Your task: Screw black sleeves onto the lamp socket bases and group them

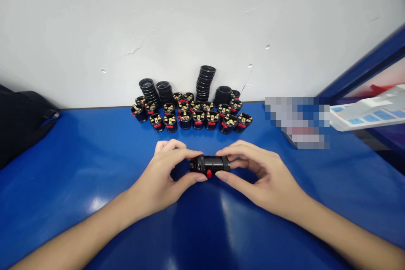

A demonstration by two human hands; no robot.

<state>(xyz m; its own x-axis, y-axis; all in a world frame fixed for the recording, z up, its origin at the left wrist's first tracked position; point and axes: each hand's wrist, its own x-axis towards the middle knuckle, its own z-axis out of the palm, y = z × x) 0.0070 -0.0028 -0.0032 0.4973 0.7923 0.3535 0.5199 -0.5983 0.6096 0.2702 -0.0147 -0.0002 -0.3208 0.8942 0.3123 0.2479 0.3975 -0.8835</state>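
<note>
Over the blue table, both hands hold a black cylindrical electrical connector (217, 163) lying on its side, a red tab on its near face. My left hand (166, 171) pinches the ribbed, narrower left end between thumb and fingers. At the other end, the thumb and fingers of my right hand (261, 171) grip the smooth barrel. Beyond the hands stand several black connector bodies (198, 120) with red tabs, upright, brass-coloured terminals facing up. Behind them rise stacks of black rings, one tall and leaning (205, 84), others shorter (224, 95).
The blue table (79, 156) meets a pale wall (190, 17) behind the parts. A black bag or cloth (23, 122) lies at the left edge. To the right are a pixelated, blurred-out item (297, 126) and a white tray-like object with blue patches (367, 112).
</note>
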